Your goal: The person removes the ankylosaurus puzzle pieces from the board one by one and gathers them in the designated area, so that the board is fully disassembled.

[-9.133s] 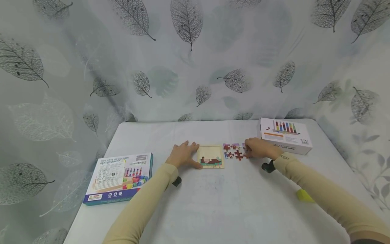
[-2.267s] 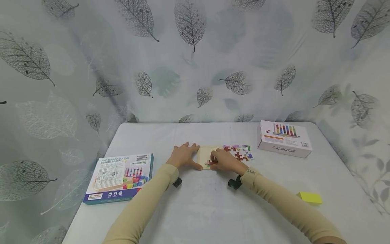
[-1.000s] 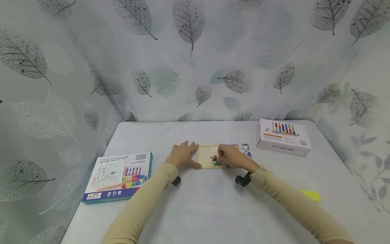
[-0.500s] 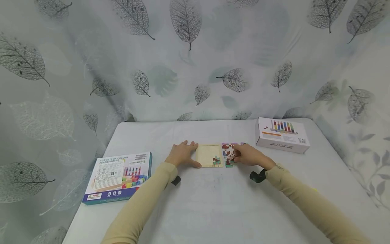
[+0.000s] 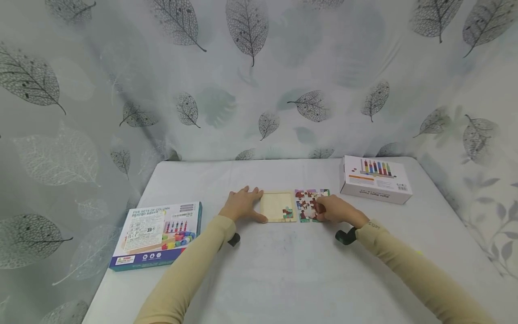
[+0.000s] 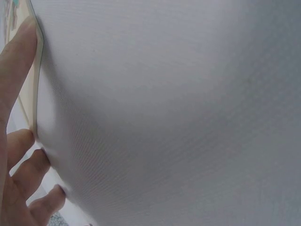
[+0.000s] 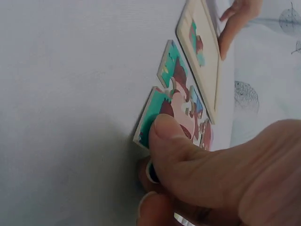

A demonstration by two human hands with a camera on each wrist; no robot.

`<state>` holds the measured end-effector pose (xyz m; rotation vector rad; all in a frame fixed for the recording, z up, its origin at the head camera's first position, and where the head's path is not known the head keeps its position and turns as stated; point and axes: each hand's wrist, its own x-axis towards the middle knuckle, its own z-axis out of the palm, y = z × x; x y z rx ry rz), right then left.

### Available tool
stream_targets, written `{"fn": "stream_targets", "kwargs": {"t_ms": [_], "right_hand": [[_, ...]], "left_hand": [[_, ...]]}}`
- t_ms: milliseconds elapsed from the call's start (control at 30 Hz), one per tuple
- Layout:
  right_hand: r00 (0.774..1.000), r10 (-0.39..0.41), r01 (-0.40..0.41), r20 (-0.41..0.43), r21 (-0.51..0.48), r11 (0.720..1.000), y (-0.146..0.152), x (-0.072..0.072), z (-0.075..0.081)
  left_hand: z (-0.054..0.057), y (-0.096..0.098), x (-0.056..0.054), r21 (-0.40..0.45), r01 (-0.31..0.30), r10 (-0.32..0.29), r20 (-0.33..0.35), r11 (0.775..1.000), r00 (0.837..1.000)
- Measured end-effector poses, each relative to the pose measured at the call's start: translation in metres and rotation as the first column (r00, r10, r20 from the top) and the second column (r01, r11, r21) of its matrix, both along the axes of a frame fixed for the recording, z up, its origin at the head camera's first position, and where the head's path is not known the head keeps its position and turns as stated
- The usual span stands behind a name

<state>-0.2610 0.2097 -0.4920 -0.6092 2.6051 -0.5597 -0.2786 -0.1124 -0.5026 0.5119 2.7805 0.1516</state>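
A pale wooden puzzle tray (image 5: 277, 207) lies mid-table, with one teal-and-brown piece (image 5: 288, 212) in its lower right corner. My left hand (image 5: 241, 206), fingers spread, rests along the tray's left side. In the left wrist view its thumb (image 6: 21, 52) lies on the tray's rim and a fingertip meets the far corner. Right of the tray, loose jigsaw pieces (image 5: 306, 204) lie close together in a block. My right hand (image 5: 337, 210) is at the right side of that block. In the right wrist view, its thumb and finger pinch a puzzle piece (image 7: 153, 172), mostly hidden, beside a teal corner piece (image 7: 151, 110).
A bead-set box (image 5: 155, 236) lies at the left of the table. Another white box (image 5: 375, 179) stands at the back right. A bit of a yellow object (image 5: 419, 253) shows beside the right sleeve. A leaf-print curtain (image 5: 251, 90) hangs behind the table.
Several pieces seen in the tray earlier now lie in the block at its right. My right hand has moved from over the tray rightward to the block. The left hand has stayed put.
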Motion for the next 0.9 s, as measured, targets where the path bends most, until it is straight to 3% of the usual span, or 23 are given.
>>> {"fn": "stream_targets", "kwargs": {"t_ms": [167, 533, 900], "right_hand": [[1.0, -0.014, 0.015, -0.023, 0.035, 0.999, -0.0059, -0.0012, 0.0005], [0.995, -0.097, 0.094, 0.026, 0.094, 0.991, -0.0083, -0.0047, 0.0057], [0.994, -0.106, 0.104, 0.014, 0.096, 0.99, -0.0088, -0.0076, 0.0052]], "left_hand": [[0.0016, 0.0, 0.0001, 0.001, -0.004, 0.004, 0.001, 1.0, 1.0], [0.0018, 0.0003, -0.0005, 0.01, -0.009, 0.009, 0.01, 1.0, 1.0], [0.0022, -0.0007, -0.0004, 0.013, -0.01, 0.01, 0.02, 1.0, 1.0]]}}
